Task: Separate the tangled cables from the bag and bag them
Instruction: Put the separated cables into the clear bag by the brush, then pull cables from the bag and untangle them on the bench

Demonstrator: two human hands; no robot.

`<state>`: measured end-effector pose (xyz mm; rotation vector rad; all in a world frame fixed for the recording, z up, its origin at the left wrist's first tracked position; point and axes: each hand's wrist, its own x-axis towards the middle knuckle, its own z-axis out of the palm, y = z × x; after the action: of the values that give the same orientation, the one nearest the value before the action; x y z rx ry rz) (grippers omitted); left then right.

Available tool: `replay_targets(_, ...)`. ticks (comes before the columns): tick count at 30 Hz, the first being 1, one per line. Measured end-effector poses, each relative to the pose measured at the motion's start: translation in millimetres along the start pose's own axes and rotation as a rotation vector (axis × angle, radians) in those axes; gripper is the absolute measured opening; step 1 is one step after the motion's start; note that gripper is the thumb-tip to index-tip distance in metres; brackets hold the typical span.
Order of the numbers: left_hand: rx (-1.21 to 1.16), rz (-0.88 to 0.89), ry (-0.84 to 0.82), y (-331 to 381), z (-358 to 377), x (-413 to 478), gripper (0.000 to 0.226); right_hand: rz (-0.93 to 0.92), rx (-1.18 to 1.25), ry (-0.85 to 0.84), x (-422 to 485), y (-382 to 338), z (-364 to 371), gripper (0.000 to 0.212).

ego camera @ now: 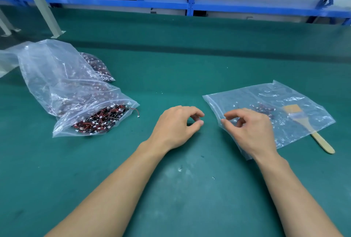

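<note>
A large clear bag [62, 92] lies at the left of the green table, its mouth facing me and full of tangled red-and-black cables [98, 119] with white connectors. One cable end [136, 112] sticks out of the mouth. To the right lies a flat clear bag [247, 96] with a small cluster of cables [263, 108] inside. My right hand [248, 132] rests on this bag's near left corner, thumb and forefinger pinching its edge. My left hand [176, 124] hovers just left of that bag, fingers loosely curled, with nothing visible in it.
A second filled bag [98, 67] lies behind the large one. A wooden-handled brush [322, 142] lies partly under the flat bag. Blue shelving [190, 5] with black-and-white parts runs along the back. A grey post [43, 9] stands at the far left.
</note>
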<state>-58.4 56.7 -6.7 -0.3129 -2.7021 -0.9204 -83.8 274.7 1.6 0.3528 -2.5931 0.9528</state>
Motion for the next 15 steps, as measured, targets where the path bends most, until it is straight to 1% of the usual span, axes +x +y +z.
replay_targets(3,0.008,-0.025,0.007,-3,-10,-8,0.017,-0.006,-0.086,-0.074,-1,-1,2,0.01)
replay_targets(8,0.026,-0.086,-0.001,-11,-25,-20,0.007,0.007,-0.184,-0.151,-3,0,1,0.013)
replay_targets(10,0.054,-0.104,0.008,-16,-32,-24,0.005,0.011,-0.186,-0.131,-4,-1,0,0.012)
replay_targets(12,0.107,-0.125,0.032,-21,-40,-27,0.006,-0.007,-0.168,-0.068,-5,-6,1,0.009)
replay_targets(15,0.23,-0.16,0.115,-30,-53,-33,0.01,-0.097,-0.102,0.013,-5,-23,5,0.006)
